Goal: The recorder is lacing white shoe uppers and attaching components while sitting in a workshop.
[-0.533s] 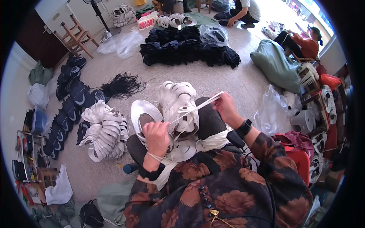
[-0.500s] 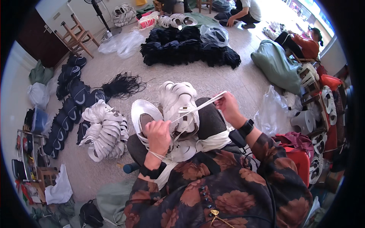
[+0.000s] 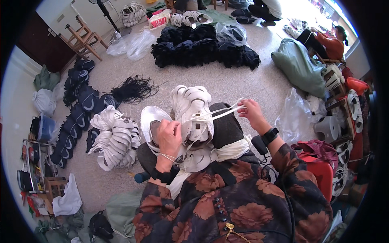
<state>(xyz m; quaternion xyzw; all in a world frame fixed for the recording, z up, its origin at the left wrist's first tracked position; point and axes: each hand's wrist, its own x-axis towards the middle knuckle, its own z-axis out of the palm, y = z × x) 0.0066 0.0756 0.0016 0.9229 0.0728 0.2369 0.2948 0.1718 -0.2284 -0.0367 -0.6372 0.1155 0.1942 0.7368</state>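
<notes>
On my lap rests a stack of white shoe uppers [image 3: 192,101], with another white upper [image 3: 152,115] lying beside it on the left. White shoelaces [image 3: 227,111] run from the lace area of the near upper out to the right. My right hand [image 3: 253,115] is closed on the looped laces and holds them off to the side. Over the left edge of the near upper, my left hand [image 3: 169,137] is pinched at the lace; its fingertips partly hide what they grip. A bundle of white laces [image 3: 233,150] lies across my right thigh.
A pile of white uppers [image 3: 115,137] sits on the floor at left, near a row of dark uppers [image 3: 77,117] and black laces [image 3: 135,89]. Ahead lies a black heap [image 3: 202,48]. A green sack [image 3: 300,67] and a seated person [image 3: 330,44] are at right.
My right hand has moved slightly right and the laces now hang in a wider loop instead of a taut line. My left hand has shifted a little up. The far crouching person's hand has left view.
</notes>
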